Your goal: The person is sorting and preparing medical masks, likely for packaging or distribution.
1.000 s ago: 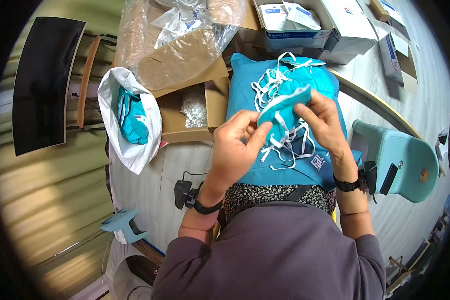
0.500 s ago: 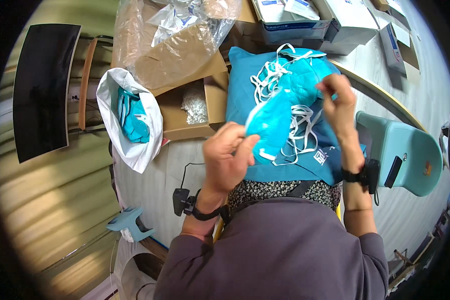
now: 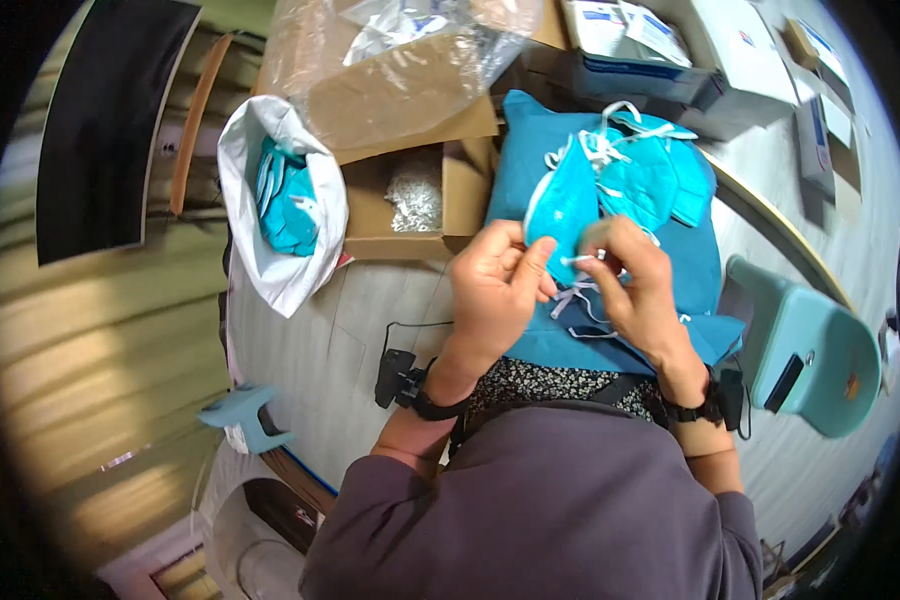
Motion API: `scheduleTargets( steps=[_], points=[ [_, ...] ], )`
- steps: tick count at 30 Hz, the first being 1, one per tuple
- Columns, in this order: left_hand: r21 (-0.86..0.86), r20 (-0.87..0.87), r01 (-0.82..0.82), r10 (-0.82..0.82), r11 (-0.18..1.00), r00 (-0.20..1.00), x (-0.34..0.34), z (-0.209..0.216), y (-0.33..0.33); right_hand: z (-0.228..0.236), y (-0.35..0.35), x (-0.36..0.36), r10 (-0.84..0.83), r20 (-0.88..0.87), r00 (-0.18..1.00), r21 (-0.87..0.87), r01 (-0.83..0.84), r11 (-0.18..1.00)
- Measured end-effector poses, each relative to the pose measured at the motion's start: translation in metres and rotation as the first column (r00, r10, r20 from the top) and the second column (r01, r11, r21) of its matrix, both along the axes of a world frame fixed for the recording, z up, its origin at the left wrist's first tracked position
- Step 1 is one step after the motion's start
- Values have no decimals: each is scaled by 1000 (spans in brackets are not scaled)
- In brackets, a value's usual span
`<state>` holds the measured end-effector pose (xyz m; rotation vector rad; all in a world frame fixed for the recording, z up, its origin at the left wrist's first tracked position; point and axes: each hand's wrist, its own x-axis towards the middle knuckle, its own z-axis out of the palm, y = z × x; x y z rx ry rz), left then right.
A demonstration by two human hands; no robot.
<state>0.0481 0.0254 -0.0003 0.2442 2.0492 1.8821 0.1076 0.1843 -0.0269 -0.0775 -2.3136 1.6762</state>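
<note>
My left hand (image 3: 495,290) is closed on a teal folded face mask (image 3: 563,205), thumb and fingers pinching its lower left edge. At the lower tip of that mask, my right hand (image 3: 632,285) pinches a small white strip (image 3: 578,260), possibly a strap end; its exact kind is too small to tell. More teal masks (image 3: 645,190) with white straps lie in a pile just beyond my right hand. Both the pile and my hands are over a blue cloth cushion (image 3: 530,130) across my lap. Some straps hang below my fingers, partly hidden by them.
To the left, a white bag (image 3: 235,165) holds teal masks. Beside it, an open cardboard box (image 3: 370,205) contains small white pieces (image 3: 415,200). White boxes (image 3: 740,60) stand at the far right, and a pale teal stool (image 3: 820,355) is on my right.
My right hand came down and left from the mask pile to the held mask's lower tip. The mask turned more upright in my left hand. The view shifted, moving the surroundings rightward.
</note>
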Motion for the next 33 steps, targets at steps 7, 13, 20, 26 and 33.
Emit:
scheduleTargets(
  steps=[7,13,20,26,33],
  points=[
    [44,16,84,-85,995,996,4,33,-46,-53,98,26,-433,213,876,183,400,898],
    [115,256,-312,275,943,927,-41,-48,-109,9,15,18,387,297,873,26,-412,911],
    [347,271,-628,566,697,779,-168,-108,-252,1,35,32,83,401,912,49,-112,993],
    [242,404,-716,603,655,688,-197,-116,-259,-13,64,32,-150,469,870,79,128,989],
    [108,361,-198,147,974,921,-101,-112,-73,-56,111,-20,-568,208,796,484,421,767]
  ],
)
